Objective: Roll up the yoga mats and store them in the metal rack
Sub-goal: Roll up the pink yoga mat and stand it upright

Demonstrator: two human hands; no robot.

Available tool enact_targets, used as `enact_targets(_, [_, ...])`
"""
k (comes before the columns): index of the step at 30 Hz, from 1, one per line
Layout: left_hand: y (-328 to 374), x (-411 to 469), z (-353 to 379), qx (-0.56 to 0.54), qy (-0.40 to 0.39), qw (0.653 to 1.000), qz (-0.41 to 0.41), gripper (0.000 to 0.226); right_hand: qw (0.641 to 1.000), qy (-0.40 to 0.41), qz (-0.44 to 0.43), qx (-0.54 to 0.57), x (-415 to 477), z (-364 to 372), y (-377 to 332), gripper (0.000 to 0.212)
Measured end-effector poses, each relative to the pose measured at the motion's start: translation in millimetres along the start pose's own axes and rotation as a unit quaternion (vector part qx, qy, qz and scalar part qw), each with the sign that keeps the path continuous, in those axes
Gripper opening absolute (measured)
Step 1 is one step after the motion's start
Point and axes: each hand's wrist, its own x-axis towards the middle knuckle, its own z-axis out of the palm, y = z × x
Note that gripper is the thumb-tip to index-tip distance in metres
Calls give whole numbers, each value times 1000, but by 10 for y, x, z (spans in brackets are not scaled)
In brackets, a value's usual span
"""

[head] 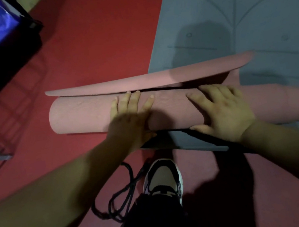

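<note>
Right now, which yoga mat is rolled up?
The pink mat, a fat roll pressed under the left hand and right hand. The grey mat lies spread flat.

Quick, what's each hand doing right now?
Left hand: open, fingers flat, pressing on the rolled pink mat.
Right hand: open, pressing flat on the same mat.
</note>
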Motion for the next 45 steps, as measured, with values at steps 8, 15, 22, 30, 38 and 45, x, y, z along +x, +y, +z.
enact_targets(8, [-149,330,-147,-15,-39,999,5,112,999,-35,2,-34,182,-16,51,111])
enact_targets(15, [-195,-37,-343,-47,-64,993,93,103,992,-108,-56,17,-70,-289,-11,105])
enact_targets(22, [-73,-443,-342,-77,-92,987,108,96,981,-158,-67,92,-309,-274,-77,104])
enact_targets(30, [-179,-163,-353,-85,-98,985,111,89,990,-65,-73,104,-104,-120,95,103])
enact_targets(38, [145,-558,-105,-39,46,998,21,88,993,18,-56,107,-93,-108,95,97])
enact_targets(45, [-225,134,-361,-65,-123,990,25,103,1000,-5,18,22,-410,15,-120,104])
